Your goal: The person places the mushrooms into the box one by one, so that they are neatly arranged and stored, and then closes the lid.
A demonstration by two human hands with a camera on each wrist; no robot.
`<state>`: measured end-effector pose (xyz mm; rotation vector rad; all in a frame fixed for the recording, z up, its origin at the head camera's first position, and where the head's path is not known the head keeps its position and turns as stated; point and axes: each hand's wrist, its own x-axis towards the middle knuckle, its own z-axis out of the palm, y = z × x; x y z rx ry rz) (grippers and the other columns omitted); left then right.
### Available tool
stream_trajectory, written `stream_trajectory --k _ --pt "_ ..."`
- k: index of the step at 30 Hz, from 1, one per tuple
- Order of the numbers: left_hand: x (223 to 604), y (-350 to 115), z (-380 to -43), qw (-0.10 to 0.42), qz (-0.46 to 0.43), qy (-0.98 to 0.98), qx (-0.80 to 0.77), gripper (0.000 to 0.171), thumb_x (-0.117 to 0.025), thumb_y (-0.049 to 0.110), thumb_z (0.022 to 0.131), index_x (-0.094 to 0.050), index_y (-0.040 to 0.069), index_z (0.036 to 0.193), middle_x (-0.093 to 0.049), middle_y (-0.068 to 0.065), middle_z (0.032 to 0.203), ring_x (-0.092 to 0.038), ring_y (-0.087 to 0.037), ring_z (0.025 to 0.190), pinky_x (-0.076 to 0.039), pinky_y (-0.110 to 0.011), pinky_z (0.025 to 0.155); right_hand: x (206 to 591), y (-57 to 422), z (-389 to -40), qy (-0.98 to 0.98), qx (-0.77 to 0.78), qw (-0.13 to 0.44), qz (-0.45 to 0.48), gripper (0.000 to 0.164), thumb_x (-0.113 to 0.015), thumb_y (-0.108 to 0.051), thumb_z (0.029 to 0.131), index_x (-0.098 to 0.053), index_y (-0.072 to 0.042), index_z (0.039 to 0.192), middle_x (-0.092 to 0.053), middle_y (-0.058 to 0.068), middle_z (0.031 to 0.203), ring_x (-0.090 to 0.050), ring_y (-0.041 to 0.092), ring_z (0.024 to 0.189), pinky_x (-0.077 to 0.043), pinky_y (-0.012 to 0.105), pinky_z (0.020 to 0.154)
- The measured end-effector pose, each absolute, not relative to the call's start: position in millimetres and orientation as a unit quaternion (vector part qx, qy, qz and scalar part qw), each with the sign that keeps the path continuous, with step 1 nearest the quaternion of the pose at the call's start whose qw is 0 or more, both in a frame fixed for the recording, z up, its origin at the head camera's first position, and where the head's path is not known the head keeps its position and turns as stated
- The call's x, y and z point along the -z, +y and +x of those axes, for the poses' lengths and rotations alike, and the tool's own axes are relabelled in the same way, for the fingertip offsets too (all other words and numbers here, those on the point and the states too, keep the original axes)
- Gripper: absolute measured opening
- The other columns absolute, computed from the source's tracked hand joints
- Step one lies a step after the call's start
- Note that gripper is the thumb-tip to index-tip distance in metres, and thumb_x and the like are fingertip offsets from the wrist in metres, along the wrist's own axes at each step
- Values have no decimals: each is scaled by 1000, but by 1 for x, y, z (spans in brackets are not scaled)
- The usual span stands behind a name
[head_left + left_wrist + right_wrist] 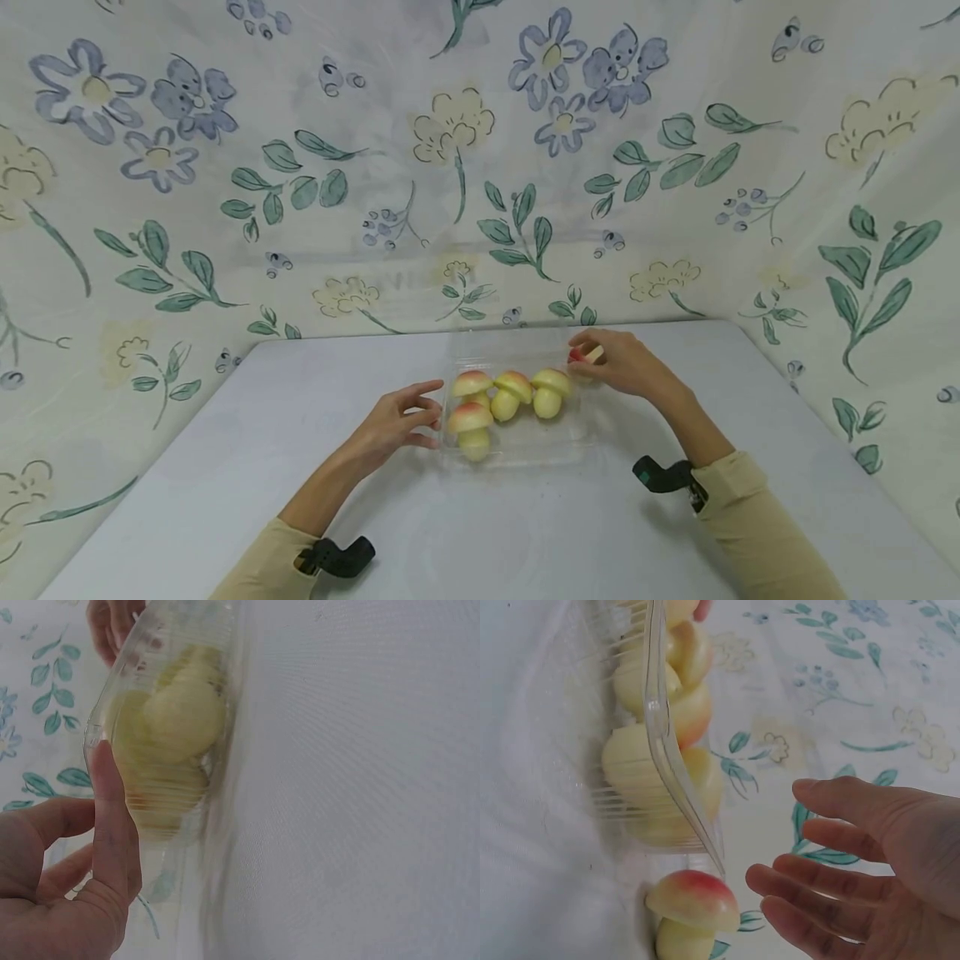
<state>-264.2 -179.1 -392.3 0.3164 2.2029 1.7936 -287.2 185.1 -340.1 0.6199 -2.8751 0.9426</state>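
Observation:
A clear plastic box (525,446) holds several mushroom-shaped pieces (471,421) with pale yellow stems and pink-flushed caps. At the box's left side is my left hand (82,877), its fingers loosely extended and one fingertip against the clear wall. Outside the right end of the box stands another toy-like mushroom (694,900) with a red patch on its cap. My right hand (855,870) hovers beside this mushroom, fingers spread and apart from it in the right wrist view. From the head view, that right hand (618,362) partly covers the mushroom.
A white table (480,533) lies under everything. Its back edge meets a flower-printed cloth (450,208) that also hangs along the sides. The box's transparent lid (510,342) appears raised at the back. Dark wrist cameras (345,557) sit at both sleeves.

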Motion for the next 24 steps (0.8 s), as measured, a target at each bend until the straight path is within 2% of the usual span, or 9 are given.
stream_trajectory --k 7,13,20,24 --pt "392 -180 -264 144 104 759 -626 60 -60 7 97 -35 2 151 -55 -5 103 -60 -15 85 -63 -32 72 341 189 -292 -940 -292 13 176 49 -70 -35 91 -60 -7 129 -66 18 122 -67 32 103 -61 38 78" --pt "390 -177 -265 148 101 760 -624 59 -59 7 97 -36 3 151 -54 -7 105 -61 -15 85 -63 -32 72 343 198 -295 -945 -276 29 171 46 -68 -32 93 -59 -7 130 -64 21 123 -66 36 106 -60 43 81" --pt "389 -178 -264 147 97 762 -623 58 -58 5 97 -35 3 151 -54 -8 105 -61 -14 84 -63 -31 72 345 202 -297 -950 -260 43 168 48 -67 -30 93 -57 -4 132 -59 26 128 -62 39 110 -55 53 91" --pt "390 -179 -265 145 94 764 -621 58 -57 5 97 -36 3 151 -54 -10 106 -61 -15 84 -63 -31 71 345 204 -297 -954 -257 41 150 52 -66 -32 94 -54 -4 136 -56 27 133 -56 43 120 -50 59 97"
